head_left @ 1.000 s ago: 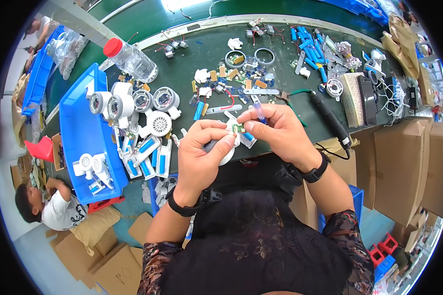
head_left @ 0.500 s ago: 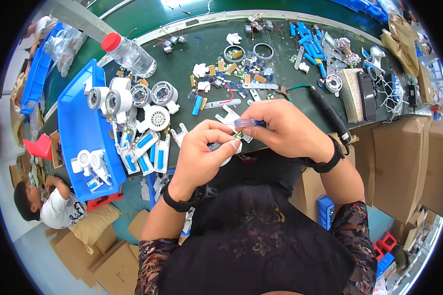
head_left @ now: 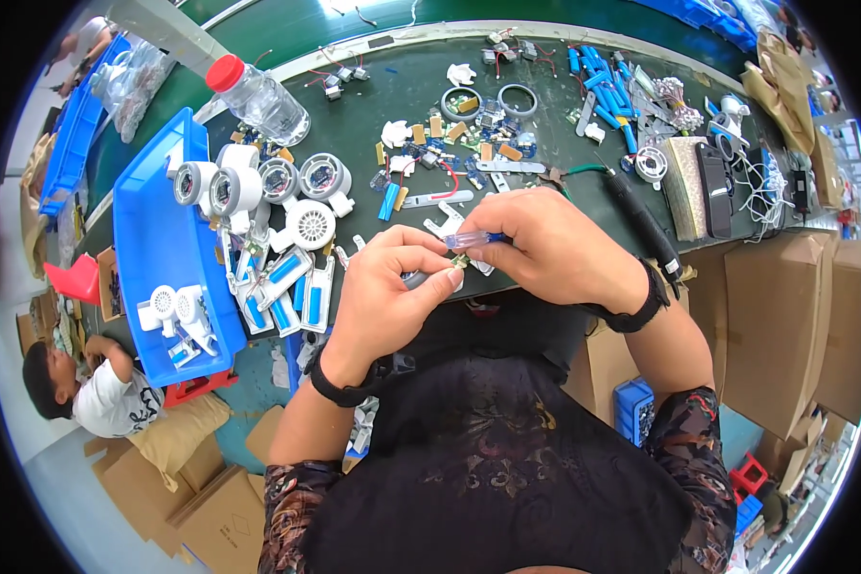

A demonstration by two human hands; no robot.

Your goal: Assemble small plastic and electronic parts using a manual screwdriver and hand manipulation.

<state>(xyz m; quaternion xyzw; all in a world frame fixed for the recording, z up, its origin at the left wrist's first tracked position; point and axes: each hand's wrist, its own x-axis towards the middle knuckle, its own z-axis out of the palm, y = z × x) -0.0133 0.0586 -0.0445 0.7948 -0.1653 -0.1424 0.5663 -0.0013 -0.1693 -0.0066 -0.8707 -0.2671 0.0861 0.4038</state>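
Observation:
My left hand (head_left: pixel 387 292) is closed on a small fan part; its grey ring (head_left: pixel 413 279) and a bit of green circuit board (head_left: pixel 460 261) show by the thumb, and the rest is hidden by the fingers. In my right hand (head_left: pixel 550 251) is a screwdriver with a clear bluish-purple handle (head_left: pixel 469 240), pinched between thumb and fingers just above the board. I cannot make out the screwdriver's tip. Just beyond the hands lies a white plastic bracket (head_left: pixel 442 222) on the green bench.
To the left, white fan heads (head_left: pixel 310 225) and open handles with blue batteries (head_left: pixel 282 277) crowd beside a blue bin (head_left: pixel 153 239). A red-lidded jar (head_left: pixel 263 103) stands behind. Loose circuit boards (head_left: pixel 440 143) lie ahead. A soldering iron (head_left: pixel 641 218) rests right. Another person (head_left: pixel 105 387) is at far left.
My hands stay together in nearly the same place. The screwdriver handle has shifted slightly left over the board. The whole view has moved a little.

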